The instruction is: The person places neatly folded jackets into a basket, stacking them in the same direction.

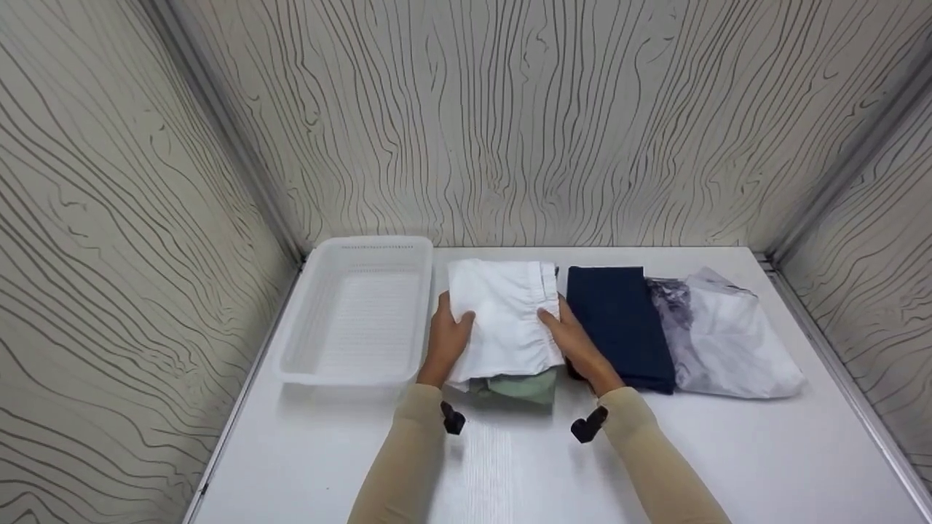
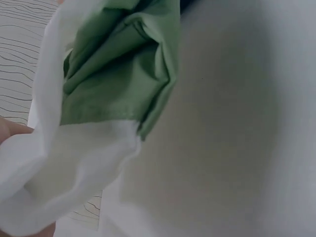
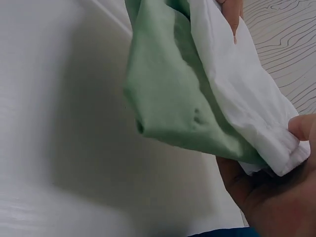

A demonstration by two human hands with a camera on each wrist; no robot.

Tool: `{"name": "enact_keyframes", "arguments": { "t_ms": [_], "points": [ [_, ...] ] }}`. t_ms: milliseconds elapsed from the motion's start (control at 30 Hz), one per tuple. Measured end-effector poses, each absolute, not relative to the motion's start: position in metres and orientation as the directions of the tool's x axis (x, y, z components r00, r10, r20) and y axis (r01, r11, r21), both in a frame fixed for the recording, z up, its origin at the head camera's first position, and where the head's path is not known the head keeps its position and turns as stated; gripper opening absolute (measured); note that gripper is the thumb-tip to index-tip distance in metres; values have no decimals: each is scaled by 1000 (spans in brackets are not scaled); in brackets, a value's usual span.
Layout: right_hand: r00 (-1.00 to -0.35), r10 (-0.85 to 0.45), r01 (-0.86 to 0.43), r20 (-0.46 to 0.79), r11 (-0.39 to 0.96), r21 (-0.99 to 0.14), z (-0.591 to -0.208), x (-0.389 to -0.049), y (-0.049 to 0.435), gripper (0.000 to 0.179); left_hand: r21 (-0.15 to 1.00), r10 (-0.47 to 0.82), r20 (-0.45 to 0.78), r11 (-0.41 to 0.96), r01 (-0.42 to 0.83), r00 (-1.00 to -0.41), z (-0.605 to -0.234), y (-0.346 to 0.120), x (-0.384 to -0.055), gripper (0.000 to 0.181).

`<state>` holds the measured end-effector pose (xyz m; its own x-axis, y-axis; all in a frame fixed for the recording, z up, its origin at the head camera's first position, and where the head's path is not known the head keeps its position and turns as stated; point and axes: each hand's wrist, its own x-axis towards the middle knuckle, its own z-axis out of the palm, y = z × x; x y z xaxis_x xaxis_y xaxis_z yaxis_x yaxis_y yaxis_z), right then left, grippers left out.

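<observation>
A white folded garment [image 1: 502, 313] with a gathered elastic band along its right side is held over the table by both hands. My left hand [image 1: 448, 338] grips its left edge, thumb on top and fingers underneath. On the opposite side my right hand [image 1: 575, 342] pinches the gathered band, its thumb also on top. Green cloth [image 1: 520, 388] hangs out below the white; in the right wrist view this green cloth [image 3: 168, 89] droops in a loose fold above the tabletop. Whether the green is part of the same garment, I cannot tell. The fingers beneath are mostly hidden.
A white perforated plastic basket [image 1: 357, 378] stands to the left with nothing in it. Right of the hands lies a folded navy cloth [image 1: 619, 327], and beside it a white and grey-purple patterned cloth [image 1: 735, 342]. Wood-grain panels [image 1: 510, 131] enclose the white table [image 1: 495, 473].
</observation>
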<state>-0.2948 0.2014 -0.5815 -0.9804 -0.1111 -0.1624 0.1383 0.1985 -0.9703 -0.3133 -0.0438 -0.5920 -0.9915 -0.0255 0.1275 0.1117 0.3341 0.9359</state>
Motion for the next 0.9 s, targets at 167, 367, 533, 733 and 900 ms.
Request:
{"name": "enact_keyframes", "arguments": {
  "t_ms": [167, 367, 533, 733, 900],
  "points": [
    [-993, -93, 59, -77, 184, -981, -580, -297, 201, 80, 945, -38, 115, 314, 97, -993, -582, -47, -316, 59],
    [-996, -83, 27, -41, 164, -986, -576, -299, 198, 82, 954, -50, 84, 291, 66, -995, -571, -54, -320, 62],
    [-997, -67, 24, -36, 176, -984, -570, -301, 193, 80, 952, -60, 70, 301, 48, -996, -563, -58, -324, 65],
    [-997, -81, 2, -16, 171, -985, -559, -302, 187, 77, 947, -68, 102, 314, 75, -992, -555, -65, -326, 64],
    [-993, -115, -14, -4, 158, -987, -553, -305, 182, 78, 941, -70, 139, 319, 110, -988, -550, -72, -328, 62]
  ]
}}
